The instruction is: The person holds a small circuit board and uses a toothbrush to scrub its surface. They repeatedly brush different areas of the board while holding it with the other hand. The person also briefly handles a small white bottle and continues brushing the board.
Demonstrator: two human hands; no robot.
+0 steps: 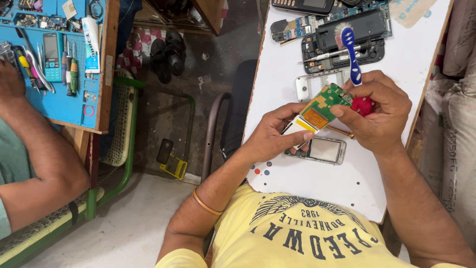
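Left hand closed around the lower end of a green circuit board with a small yellowish screen attached — held tilted above the white table, not touching it. Right hand gripping a blue toothbrush by its red handle end, thumb pressed to the board's upper edge; bristles pointing up and away, clear of the board. Directly beneath the hands, flat on the table: a phone front frame with clear window. Farther up the table: a silver bezel, a dark phone back shell with a thin tool across it, another bare board beside it. Off to the left — another person's arm at a blue workbench with screwdrivers and a small phone.
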